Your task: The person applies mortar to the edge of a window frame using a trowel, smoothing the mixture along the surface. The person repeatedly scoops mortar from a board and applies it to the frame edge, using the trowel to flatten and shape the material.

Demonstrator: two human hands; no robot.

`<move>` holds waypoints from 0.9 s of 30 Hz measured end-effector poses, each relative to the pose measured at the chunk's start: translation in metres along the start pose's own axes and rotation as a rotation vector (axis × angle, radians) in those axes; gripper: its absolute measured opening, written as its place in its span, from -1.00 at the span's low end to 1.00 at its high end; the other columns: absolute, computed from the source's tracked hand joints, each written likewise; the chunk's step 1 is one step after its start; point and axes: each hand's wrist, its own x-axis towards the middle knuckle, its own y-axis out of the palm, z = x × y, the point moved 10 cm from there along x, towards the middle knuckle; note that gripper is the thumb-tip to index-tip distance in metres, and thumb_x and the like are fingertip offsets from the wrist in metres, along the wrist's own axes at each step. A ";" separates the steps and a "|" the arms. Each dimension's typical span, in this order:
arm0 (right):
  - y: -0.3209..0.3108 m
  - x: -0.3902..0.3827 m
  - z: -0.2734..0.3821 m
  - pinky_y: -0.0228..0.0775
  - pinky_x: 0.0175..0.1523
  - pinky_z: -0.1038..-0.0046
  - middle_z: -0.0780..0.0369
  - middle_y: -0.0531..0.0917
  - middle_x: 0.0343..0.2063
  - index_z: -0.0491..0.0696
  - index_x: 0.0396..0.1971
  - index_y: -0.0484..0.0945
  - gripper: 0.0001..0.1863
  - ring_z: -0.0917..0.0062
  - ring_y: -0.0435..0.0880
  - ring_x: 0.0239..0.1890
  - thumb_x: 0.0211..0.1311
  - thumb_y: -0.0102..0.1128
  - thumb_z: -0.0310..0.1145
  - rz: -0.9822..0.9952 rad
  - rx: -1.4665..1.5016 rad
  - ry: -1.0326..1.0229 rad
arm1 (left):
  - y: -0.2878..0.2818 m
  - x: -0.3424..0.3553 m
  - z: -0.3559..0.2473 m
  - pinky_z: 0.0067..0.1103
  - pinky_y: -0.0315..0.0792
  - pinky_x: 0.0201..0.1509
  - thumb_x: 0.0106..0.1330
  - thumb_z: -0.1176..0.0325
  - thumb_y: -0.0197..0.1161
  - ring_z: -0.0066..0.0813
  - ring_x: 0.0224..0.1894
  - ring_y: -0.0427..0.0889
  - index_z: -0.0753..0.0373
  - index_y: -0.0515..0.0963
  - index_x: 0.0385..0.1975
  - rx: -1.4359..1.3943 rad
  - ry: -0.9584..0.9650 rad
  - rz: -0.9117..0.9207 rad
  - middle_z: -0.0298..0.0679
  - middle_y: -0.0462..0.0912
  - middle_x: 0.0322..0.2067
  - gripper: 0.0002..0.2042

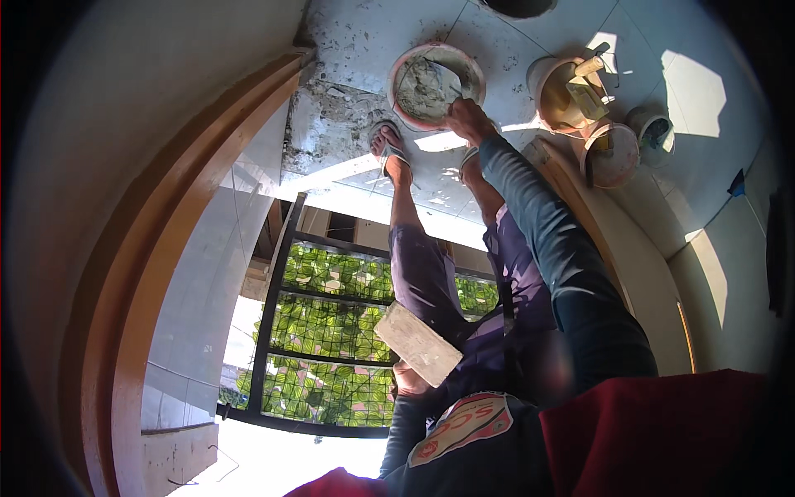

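Note:
At the lower middle, my left hand point(409, 379) is closed under a flat rectangular board point(418, 344), pale and mortar-stained, held tilted in front of my thigh. My right arm reaches far forward to a round basin point(478, 73) on the tiled floor. Wet grey mortar point(424, 91) lies inside it. Over the basin's near right rim, my right hand point(470, 122) is closed on what looks like a trowel point(445, 80), its flat blade in the mortar. The fingers hide the handle.
To the right stand a bucket point(546, 95) with a wooden-handled tool point(588, 68) across it, a smaller bucket point(613, 157) and a dark pail point(654, 132). My sandalled feet point(387, 145) are beside mortar-smeared tiles point(319, 124). A wooden door frame point(157, 282) curves along the left; a black metal gate point(331, 358) is below.

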 end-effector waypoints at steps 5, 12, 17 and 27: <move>0.004 -0.024 -0.072 0.51 -0.33 0.22 0.15 0.64 -0.55 -0.15 -0.52 0.58 -0.78 0.27 0.66 -0.46 0.20 0.16 -0.32 -0.482 0.329 -0.084 | 0.004 0.014 -0.010 -0.03 0.25 0.41 -0.07 0.36 0.37 0.07 0.26 0.45 0.37 0.23 0.35 0.086 -0.062 0.007 0.01 0.45 0.24 -0.15; 0.026 -0.078 -0.070 0.27 -0.59 0.40 0.20 0.54 -0.71 -0.18 -0.56 0.55 -0.55 0.51 0.45 -0.75 0.44 -0.01 -0.15 -0.061 1.357 0.369 | 0.007 0.010 -0.038 -0.08 0.26 0.41 -0.01 0.40 0.36 0.03 0.24 0.47 0.38 0.27 0.31 0.031 0.000 0.087 -0.01 0.49 0.20 -0.23; 0.001 -0.140 -0.060 0.21 -0.59 0.52 0.31 0.49 -0.66 -0.09 -0.28 0.59 -0.70 0.63 0.40 -0.68 0.42 0.08 -0.14 -0.068 1.597 0.506 | 0.053 0.026 -0.058 -0.11 0.28 0.40 -0.04 0.48 0.31 0.01 0.21 0.49 0.37 0.33 0.27 0.122 0.136 0.182 -0.03 0.52 0.16 -0.28; -0.236 -0.291 -0.006 0.24 -0.50 0.56 0.34 0.36 -0.60 -0.12 -0.42 0.44 -0.60 0.69 0.36 -0.60 0.46 0.05 -0.07 0.048 1.151 0.119 | 0.283 0.106 -0.051 -0.09 0.40 0.23 0.39 0.36 0.14 -0.22 0.19 0.48 0.13 0.34 0.26 0.590 0.320 0.626 -0.26 0.46 0.16 -0.57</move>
